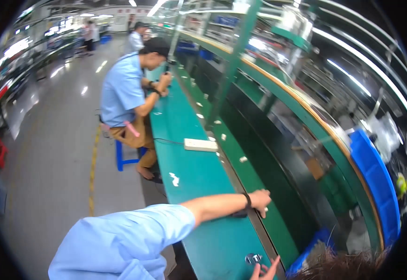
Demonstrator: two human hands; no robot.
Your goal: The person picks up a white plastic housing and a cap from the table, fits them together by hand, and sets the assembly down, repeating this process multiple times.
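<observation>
My left arm, in a light blue sleeve with a dark wristband, stretches across the green bench [189, 175] to the green conveyor strip. There my left hand [260, 199] is closed, fingers pointing down. A small whitish bit shows at its fingertips, too small to name. A black object [240, 213] lies partly hidden beneath that wrist. At the lower edge my right hand [266, 271] shows only in part, its fingers apart. Just beyond those fingers, a small dark, shiny object [253, 258] lies on the bench.
Several small white pieces [243, 159] lie along the conveyor strip [254, 175]. A white power strip [200, 144] and white scraps [174, 179] rest on the bench. A seated co-worker [128, 88] works farther along. Blue bins [376, 179] stand right, beyond a green post [231, 70].
</observation>
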